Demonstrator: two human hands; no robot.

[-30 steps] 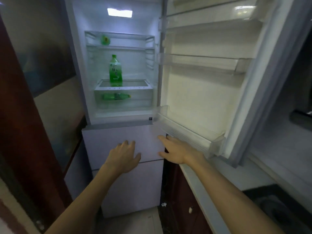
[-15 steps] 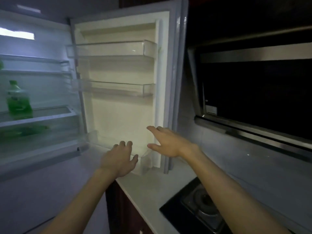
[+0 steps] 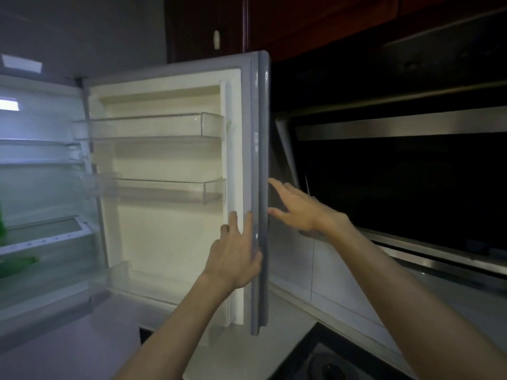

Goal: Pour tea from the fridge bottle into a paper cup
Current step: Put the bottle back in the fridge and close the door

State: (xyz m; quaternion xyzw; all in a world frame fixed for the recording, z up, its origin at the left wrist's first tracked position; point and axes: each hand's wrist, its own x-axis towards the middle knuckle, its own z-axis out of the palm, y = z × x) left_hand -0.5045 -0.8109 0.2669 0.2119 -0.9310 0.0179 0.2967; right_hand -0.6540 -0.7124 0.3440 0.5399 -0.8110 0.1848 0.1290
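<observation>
The fridge stands open, and its door [image 3: 167, 242] swings out toward me with bare shelves. My left hand [image 3: 236, 250] grips the door's grey outer edge [image 3: 260, 160], fingers flat on the inner seal and thumb hooked around the edge. My right hand [image 3: 296, 207] is spread open just right of that edge, behind the door, its fingertips close to the outer face. Only a green sliver of the standing tea bottle [image 3: 1, 223] shows at the far left. A second green bottle [image 3: 16, 266] lies blurred on a lower shelf. No paper cup is in view.
A dark range hood [image 3: 397, 187] fills the right side above a white counter [image 3: 343, 311]. A black stove burner [image 3: 326, 366] sits at the bottom. Dark red cabinets [image 3: 214, 26] hang above the fridge. The closed lower fridge drawer front [image 3: 68, 346] lies at the bottom left.
My view has swung right, away from the fridge interior toward the door. Both hands rose from near the door's bottom bin; my left hand took hold of the door edge, my right hand went behind it.
</observation>
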